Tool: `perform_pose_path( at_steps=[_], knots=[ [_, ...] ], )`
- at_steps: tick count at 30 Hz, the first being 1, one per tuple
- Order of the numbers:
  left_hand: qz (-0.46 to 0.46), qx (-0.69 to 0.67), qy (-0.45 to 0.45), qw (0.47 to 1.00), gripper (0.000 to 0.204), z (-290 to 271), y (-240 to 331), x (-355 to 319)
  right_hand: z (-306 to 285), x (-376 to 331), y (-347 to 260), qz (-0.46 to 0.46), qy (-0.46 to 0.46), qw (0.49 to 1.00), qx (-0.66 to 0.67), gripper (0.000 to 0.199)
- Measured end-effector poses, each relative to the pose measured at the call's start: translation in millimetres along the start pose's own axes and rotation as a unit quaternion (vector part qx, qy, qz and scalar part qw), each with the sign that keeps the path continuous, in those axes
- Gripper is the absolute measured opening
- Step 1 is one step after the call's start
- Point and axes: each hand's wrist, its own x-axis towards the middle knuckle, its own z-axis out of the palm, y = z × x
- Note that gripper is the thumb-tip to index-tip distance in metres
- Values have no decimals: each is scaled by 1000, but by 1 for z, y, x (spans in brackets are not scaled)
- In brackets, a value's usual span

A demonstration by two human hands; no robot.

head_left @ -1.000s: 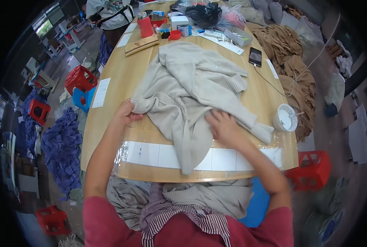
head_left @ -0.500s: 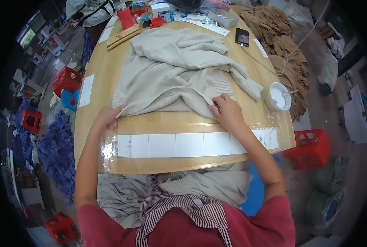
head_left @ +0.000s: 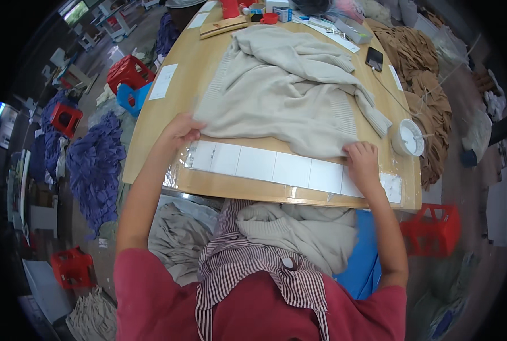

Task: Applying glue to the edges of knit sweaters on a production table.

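Observation:
A cream knitted sweater [head_left: 287, 96] lies spread on the wooden table [head_left: 145, 142], its near edge drawn out between my hands. Fingers of my left hand [head_left: 184, 128] pinch its near left corner. At the near right corner, my right hand [head_left: 362, 158] grips the knit with curled fingers. Ribbed bands show along both sides of the garment, and a sleeve hangs out to the right. Just in front of the near edge runs a strip of white cards [head_left: 276, 167] under clear tape; my right hand covers part of it.
A white tub [head_left: 408, 138] and a phone [head_left: 374, 58] on a cable stand at the right. Toward the back are a tan pouch [head_left: 224, 26], a red cup [head_left: 269, 19] and a grey box [head_left: 354, 29]. Brown cloth [head_left: 429, 96] is heaped beyond the right edge. More cream knitwear [head_left: 299, 233] lies below the table.
Both hands have drawn the sweater's near edge closer and wider apart, so its front folds are flatter. The whole view has shifted and tilted, with the table now higher and farther right.

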Motion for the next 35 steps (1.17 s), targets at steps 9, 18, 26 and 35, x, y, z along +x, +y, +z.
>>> perform_pose_path(
  at_steps=[9, 18, 26, 35],
  knots=[
    [-25, -48, -41, 998, 10, -5, -32, -33, -14, -57, 9, 105, 76, 989, 78, 23],
    [6, -151, -63, 987, 10, 8, -62, -64, -14, -72, 9, 142, 89, 980, 111, 29],
    [29, -68, 6, 997, 10, 21, -64, -66, -11, -75, 10, 151, 101, 975, 125, 29],
    [161, 270, 203, 927, 21, 32, -83, -46, -14, -82, 15, 151, 118, 975, 114, 23]
  ],
)
